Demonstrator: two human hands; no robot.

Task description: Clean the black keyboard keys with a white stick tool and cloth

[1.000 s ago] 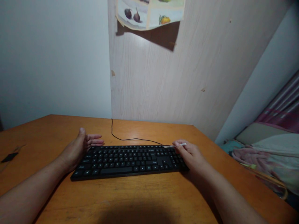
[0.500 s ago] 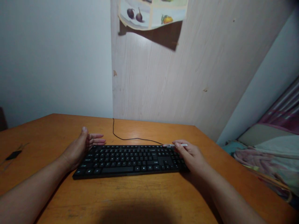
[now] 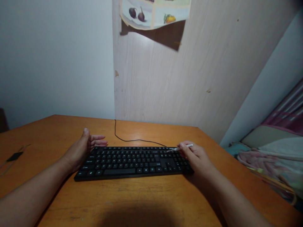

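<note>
A black keyboard (image 3: pixel 132 162) lies across the orange wooden table (image 3: pixel 146 198). My left hand (image 3: pixel 80 149) rests on edge against the keyboard's left end, fingers stretched out along its back corner and holding nothing. My right hand (image 3: pixel 196 157) sits over the keyboard's right end, fingers pinched on a thin white stick (image 3: pixel 181 147). The stick's tip touches the top row of keys near the right side.
The keyboard's black cable (image 3: pixel 127 138) runs back to the wall. A small black object (image 3: pixel 14 156) lies at the table's left edge. A fruit poster (image 3: pixel 153 12) hangs on the wood panel. Bedding (image 3: pixel 272 154) lies to the right of the table.
The white stick's outer end has tilted up slightly in my right hand. My left hand and the keyboard have stayed in place.
</note>
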